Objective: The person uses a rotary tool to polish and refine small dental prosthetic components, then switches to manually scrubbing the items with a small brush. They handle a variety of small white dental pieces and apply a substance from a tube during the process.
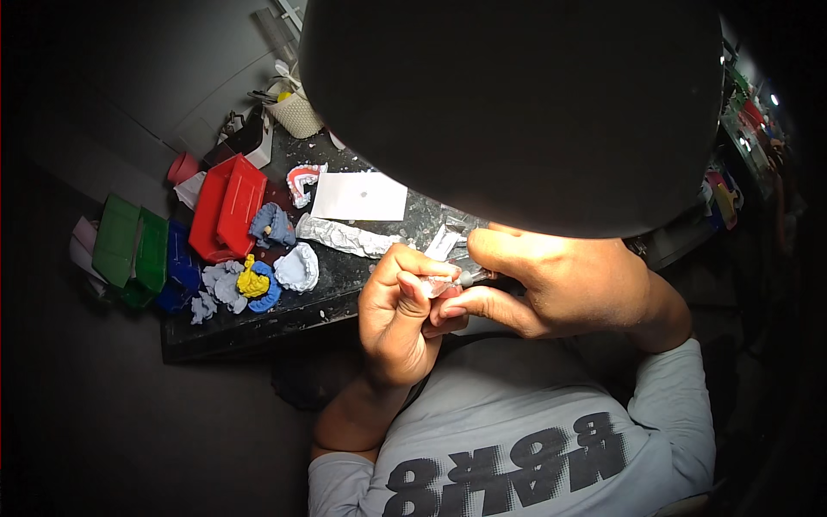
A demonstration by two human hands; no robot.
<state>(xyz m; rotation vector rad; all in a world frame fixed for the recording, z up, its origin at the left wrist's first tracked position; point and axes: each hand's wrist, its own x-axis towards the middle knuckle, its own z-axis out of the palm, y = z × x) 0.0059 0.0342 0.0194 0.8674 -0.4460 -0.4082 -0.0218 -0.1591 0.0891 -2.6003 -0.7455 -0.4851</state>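
Note:
My left hand (398, 319) is closed, pinching a small translucent, pinkish piece (436, 286) that looks like part of a dental plate. Facing it from the other side, my right hand (560, 280) grips a slim rotary handpiece (482, 275), mostly hidden by the fingers. Its small greyish-white tip (466, 278) is at the piece; whether they touch I cannot tell. Both hands are close together over the bench's near edge, in front of my chest. Behind them lies a clear plastic bag (445, 242) with something white in it.
A big black rounded shape (517, 112) blocks the upper middle. On the dark bench (250, 332) are a white sheet (360, 196), a crumpled whitish roll (349, 237), a denture model (303, 183), several dental casts (297, 267), red (228, 207) and green trays (129, 250), and a woven cup (295, 115).

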